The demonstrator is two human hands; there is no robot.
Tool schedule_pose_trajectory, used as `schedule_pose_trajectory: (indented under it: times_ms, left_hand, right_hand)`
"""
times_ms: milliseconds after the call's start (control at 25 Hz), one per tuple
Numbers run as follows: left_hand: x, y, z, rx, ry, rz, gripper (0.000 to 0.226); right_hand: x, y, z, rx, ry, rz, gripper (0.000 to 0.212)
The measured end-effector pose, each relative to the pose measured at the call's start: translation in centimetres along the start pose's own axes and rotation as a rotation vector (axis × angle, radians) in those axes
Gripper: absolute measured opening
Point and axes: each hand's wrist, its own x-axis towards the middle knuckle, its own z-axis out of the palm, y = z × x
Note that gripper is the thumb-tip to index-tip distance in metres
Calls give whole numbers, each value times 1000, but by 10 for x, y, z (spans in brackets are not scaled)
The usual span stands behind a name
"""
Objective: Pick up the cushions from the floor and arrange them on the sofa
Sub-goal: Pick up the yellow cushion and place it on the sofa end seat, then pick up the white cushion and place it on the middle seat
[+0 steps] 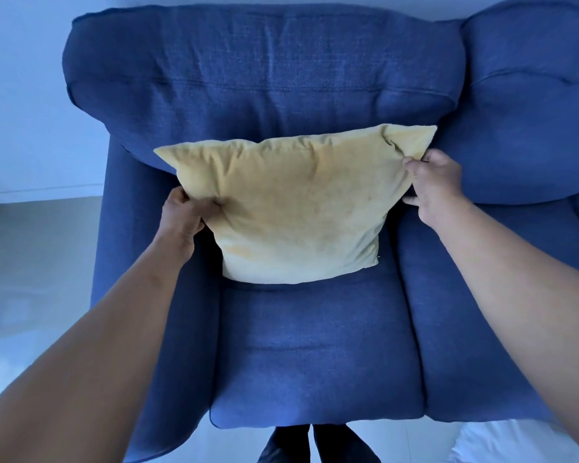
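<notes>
Cushion (298,208) against sofa (315,345) backrest; left hand (184,215), right hand (435,188) fingers pinching its edges.

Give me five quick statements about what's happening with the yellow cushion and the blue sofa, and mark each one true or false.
1. Both hands grip the yellow cushion. True: the left hand pinches its left edge and the right hand holds its upper right corner.
2. The cushion lies on the floor. False: it stands on the seat of the blue sofa, against the backrest.
3. The sofa is red. False: it is blue.
4. Only one cushion is in view. True.
5. The cushion lies flat on the armrest. False: it is upright, roughly centred on the seat.
</notes>
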Motion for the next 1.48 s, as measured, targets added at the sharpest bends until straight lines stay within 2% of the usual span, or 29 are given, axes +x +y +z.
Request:
schedule_pose_trajectory:
  times_ms: [120, 280, 360, 480, 600, 640, 720, 800, 880, 1000, 1120, 1240, 1360, 1480]
  left_hand:
    - [18, 30, -4, -142, 58, 23, 19]
    - [39, 55, -11, -13, 231, 153, 13]
    - [40, 54, -14, -19, 310, 187, 20]
    - [38, 40, -19, -12, 314, 174, 19]
    - [34, 35, -24, -9, 290, 154, 9]
    - [31, 36, -25, -1, 314, 160, 13]
    - [15, 38, -26, 39, 396, 166, 39]
    - [-16, 39, -21, 48, 410, 167, 58]
    - [-50, 31, -13, 113, 314, 167, 65]
    - [-103, 19, 5, 316, 157, 223, 56]
    - [-147, 4, 30, 554, 0, 296, 51]
    - [-176, -10, 54, 799, -133, 393, 56]
    - [-198, -16, 79, 946, -283, 520, 64]
    - [-223, -19, 105, 1015, -391, 619, 69]
  right_hand:
    - [-9, -12, 6, 35, -8, -54, 16]
    - [-10, -26, 5, -4, 11, -131, 15]
    - [-6, -27, 2, 1, 33, -179, 11]
    - [-7, -22, 0, -79, 22, -129, 6]
    - [-13, -21, -3, -120, 18, -63, 23]
    - [-15, -22, -5, -120, 30, -65, 26]
    - [-21, -25, -13, -111, 54, -70, 31]
    - [-34, -23, -23, -111, 70, -64, 37]
    - [-51, -17, -34, -153, 72, -81, 39]
    - [-89, -4, -57, -266, 42, -155, 39]
    - [-128, 18, -85, -508, -32, -245, 26]
    - [-162, 41, -108, -838, -90, -293, 57]
    - [-198, 55, -137, -996, -23, -330, 65]
    - [-237, 69, -167, -998, 77, -298, 69]
